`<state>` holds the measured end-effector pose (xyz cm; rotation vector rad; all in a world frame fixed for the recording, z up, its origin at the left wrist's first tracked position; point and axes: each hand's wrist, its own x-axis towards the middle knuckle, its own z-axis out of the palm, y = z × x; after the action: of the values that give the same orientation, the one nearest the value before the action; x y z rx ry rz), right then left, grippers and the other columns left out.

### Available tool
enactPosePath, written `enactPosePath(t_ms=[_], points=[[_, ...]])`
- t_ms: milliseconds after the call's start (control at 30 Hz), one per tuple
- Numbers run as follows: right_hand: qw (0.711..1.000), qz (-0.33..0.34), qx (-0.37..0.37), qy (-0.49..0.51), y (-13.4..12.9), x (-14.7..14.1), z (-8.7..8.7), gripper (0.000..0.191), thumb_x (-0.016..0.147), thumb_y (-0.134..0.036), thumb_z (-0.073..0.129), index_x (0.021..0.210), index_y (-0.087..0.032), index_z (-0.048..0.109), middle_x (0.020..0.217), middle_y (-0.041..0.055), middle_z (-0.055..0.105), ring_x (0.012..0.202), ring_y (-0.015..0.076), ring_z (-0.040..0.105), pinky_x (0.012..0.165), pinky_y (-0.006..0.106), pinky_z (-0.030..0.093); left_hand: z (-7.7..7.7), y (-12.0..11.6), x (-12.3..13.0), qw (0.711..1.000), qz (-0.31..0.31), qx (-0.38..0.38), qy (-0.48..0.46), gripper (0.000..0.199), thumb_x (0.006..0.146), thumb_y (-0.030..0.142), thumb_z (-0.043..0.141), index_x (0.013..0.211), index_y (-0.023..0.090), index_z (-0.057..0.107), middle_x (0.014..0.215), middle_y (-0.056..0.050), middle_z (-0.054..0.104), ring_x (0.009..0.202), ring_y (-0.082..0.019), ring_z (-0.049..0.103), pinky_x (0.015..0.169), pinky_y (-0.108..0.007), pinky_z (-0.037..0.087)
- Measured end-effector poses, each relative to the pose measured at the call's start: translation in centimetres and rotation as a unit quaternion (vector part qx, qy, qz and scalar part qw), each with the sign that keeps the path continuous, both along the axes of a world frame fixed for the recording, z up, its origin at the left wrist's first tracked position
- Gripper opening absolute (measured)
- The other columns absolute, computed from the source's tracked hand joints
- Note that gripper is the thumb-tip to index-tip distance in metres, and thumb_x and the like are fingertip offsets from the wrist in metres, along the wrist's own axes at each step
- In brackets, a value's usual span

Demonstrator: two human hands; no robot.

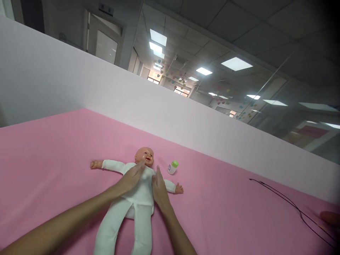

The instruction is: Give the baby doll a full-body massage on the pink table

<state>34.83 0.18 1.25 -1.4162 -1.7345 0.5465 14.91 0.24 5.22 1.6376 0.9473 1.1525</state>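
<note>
A baby doll with a white cloth body and a bare plastic head lies on its back on a pink surface. Its arms stretch out to both sides. My left hand is over the left part of the doll's chest, fingers extended toward its chin. Beside the other side of the chest is my right hand, its fingers straight and pointing up. The palms face each other with a gap between them, and neither hand grips anything. Just beyond my right hand stands a small white bottle with a green cap, slightly tilted in view.
A low white wall borders the pink surface at the back. Thin black cables lie at the right, near a blurred reddish-brown object at the edge. Beyond the wall are ceiling lights and a door.
</note>
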Motion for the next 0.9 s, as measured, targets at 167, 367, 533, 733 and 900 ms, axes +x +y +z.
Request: enactPosePath(t_ms=[167, 367, 533, 733, 900], points=[[0.99, -0.033, 0.02, -0.133, 0.0, 3.5, -3.5, 0.073, 0.101, -0.066, 0.041, 0.149, -0.014, 0.057, 0.155, 0.017, 0.054, 0.148, 0.0354, 0.045, 0.128, 0.056, 0.022, -5.4, 1.3, -4.7, 0.948, 0.079, 0.111, 0.288, 0.072, 0.103, 0.056, 0.036, 0.155, 0.007, 0.047, 0.164, -0.021, 0.037, 0.154, -0.034, 0.033, 0.127, -0.055, 0.02], [0.969, -0.124, 0.05, -0.206, -0.4, 7.0, -2.8, 0.08, 0.092, -0.073, 0.05, 0.136, -0.009, 0.069, 0.15, 0.0246, 0.056, 0.149, 0.0467, 0.039, 0.126, 0.063, 0.015, -7.4, 2.1, -8.5, 0.895, 0.209, 0.173, 0.354, 0.065, 0.099, 0.054, 0.046, 0.143, 0.008, 0.06, 0.156, -0.024, 0.049, 0.15, -0.042, 0.039, 0.124, -0.062, 0.021], [0.995, -0.065, 0.014, -0.079, -0.8, 3.7, -0.8, 0.078, 0.098, -0.07, 0.045, 0.155, -0.016, 0.05, 0.165, 0.0134, 0.039, 0.156, 0.0357, 0.03, 0.127, 0.058, 0.023, -5.2, 1.8, -4.9, 0.937, 0.117, 0.178, 0.277, 0.067, 0.104, 0.054, 0.039, 0.154, 0.009, 0.049, 0.166, -0.02, 0.035, 0.155, -0.035, 0.031, 0.127, -0.053, 0.024], [0.995, 0.018, -0.014, -0.094, -0.6, 1.0, -1.6, 0.075, 0.1, -0.064, 0.044, 0.155, -0.013, 0.049, 0.16, 0.0162, 0.046, 0.152, 0.0343, 0.04, 0.128, 0.055, 0.023, -6.4, 1.7, -3.3, 0.945, 0.062, 0.106, 0.302, 0.08, 0.103, 0.062, 0.036, 0.161, 0.006, 0.036, 0.168, -0.02, 0.027, 0.157, -0.035, 0.025, 0.127, -0.052, 0.022], [0.98, -0.07, 0.028, -0.182, -0.7, 6.4, -3.2, 0.06, 0.097, -0.058, 0.047, 0.135, -0.016, 0.069, 0.148, 0.0177, 0.06, 0.147, 0.0412, 0.045, 0.126, 0.06, 0.022, -7.9, 2.1, -9.9, 0.887, 0.169, 0.153, 0.401, 0.064, 0.097, 0.055, 0.049, 0.149, 0.017, 0.056, 0.161, -0.017, 0.045, 0.153, -0.038, 0.035, 0.126, -0.057, 0.014]])
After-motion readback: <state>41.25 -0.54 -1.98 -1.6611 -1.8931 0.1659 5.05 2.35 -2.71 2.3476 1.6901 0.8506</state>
